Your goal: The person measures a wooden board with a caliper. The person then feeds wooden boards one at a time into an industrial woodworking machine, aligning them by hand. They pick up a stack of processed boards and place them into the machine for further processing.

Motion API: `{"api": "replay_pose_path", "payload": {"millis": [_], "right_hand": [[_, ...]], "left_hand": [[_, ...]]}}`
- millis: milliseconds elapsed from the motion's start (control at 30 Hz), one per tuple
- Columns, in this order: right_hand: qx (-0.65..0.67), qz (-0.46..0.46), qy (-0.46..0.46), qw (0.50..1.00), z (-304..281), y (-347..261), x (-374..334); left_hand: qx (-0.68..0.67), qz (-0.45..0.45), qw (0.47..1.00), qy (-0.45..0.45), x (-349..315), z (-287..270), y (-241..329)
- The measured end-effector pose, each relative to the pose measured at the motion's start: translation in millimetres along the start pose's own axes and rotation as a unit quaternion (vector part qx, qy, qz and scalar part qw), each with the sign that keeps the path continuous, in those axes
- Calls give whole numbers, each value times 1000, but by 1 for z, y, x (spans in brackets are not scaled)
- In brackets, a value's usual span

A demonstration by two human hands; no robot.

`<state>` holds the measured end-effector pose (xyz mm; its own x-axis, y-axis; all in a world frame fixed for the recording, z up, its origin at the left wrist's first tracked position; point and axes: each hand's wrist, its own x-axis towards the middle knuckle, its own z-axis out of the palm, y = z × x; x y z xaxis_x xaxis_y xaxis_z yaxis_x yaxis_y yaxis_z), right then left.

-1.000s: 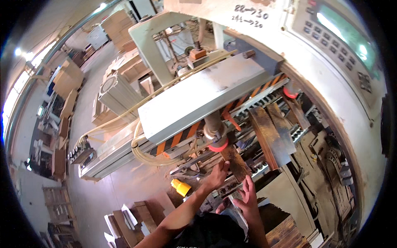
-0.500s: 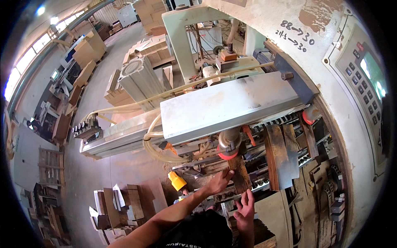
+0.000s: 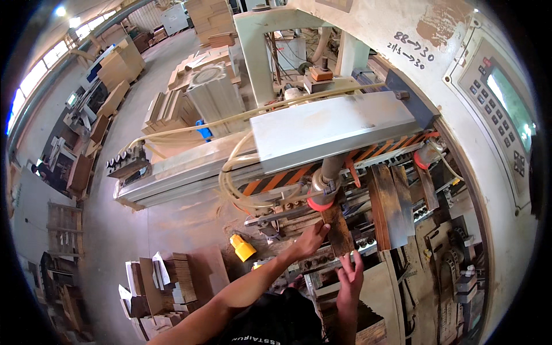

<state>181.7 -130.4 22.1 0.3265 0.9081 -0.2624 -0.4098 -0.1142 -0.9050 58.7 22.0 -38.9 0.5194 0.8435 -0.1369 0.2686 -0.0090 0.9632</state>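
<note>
A narrow dark-brown wooden board [image 3: 340,233] lies on the machine bed, its far end under a round red-rimmed clamp pad [image 3: 320,202]. My left hand [image 3: 309,240] is at the board's left edge, fingers curled and thumb against the wood. At its near end, my right hand [image 3: 349,277] has its fingers stretched out, fingertips touching or very close to the board. To the right, larger brown boards [image 3: 384,207] stand on the bed. Whether the pad presses on the wood I cannot tell.
A long silver beam [image 3: 339,126] with looping clear hoses [image 3: 227,178] crosses above the bed. At right stands a control panel [image 3: 497,109]. A yellow foot pedal cover [image 3: 242,248] sits on the floor, near stacked panels [image 3: 172,282] at lower left.
The beam now sits higher above the bed, with more of the clamp cylinder and an orange-black striped strip showing beneath. My hands stay by the board; the view has shifted slightly.
</note>
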Motion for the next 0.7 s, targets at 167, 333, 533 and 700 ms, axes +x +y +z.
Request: {"api": "replay_pose_path", "payload": {"millis": [167, 333, 533, 700], "right_hand": [[-75, -90, 181, 977, -6, 29, 31], [-74, -100, 186, 975, -21, 60, 49], [-113, -75, 251, 958, 1, 44, 44], [-166, -111, 273, 941, -6, 59, 50]], "left_hand": [[80, -22, 996, 21, -5, -9, 24], [220, 37, 973, -52, -62, -38, 21], [340, 65, 938, -20, -119, -69, -4], [309, 47, 947, -73, -122, -78, 1]]}}
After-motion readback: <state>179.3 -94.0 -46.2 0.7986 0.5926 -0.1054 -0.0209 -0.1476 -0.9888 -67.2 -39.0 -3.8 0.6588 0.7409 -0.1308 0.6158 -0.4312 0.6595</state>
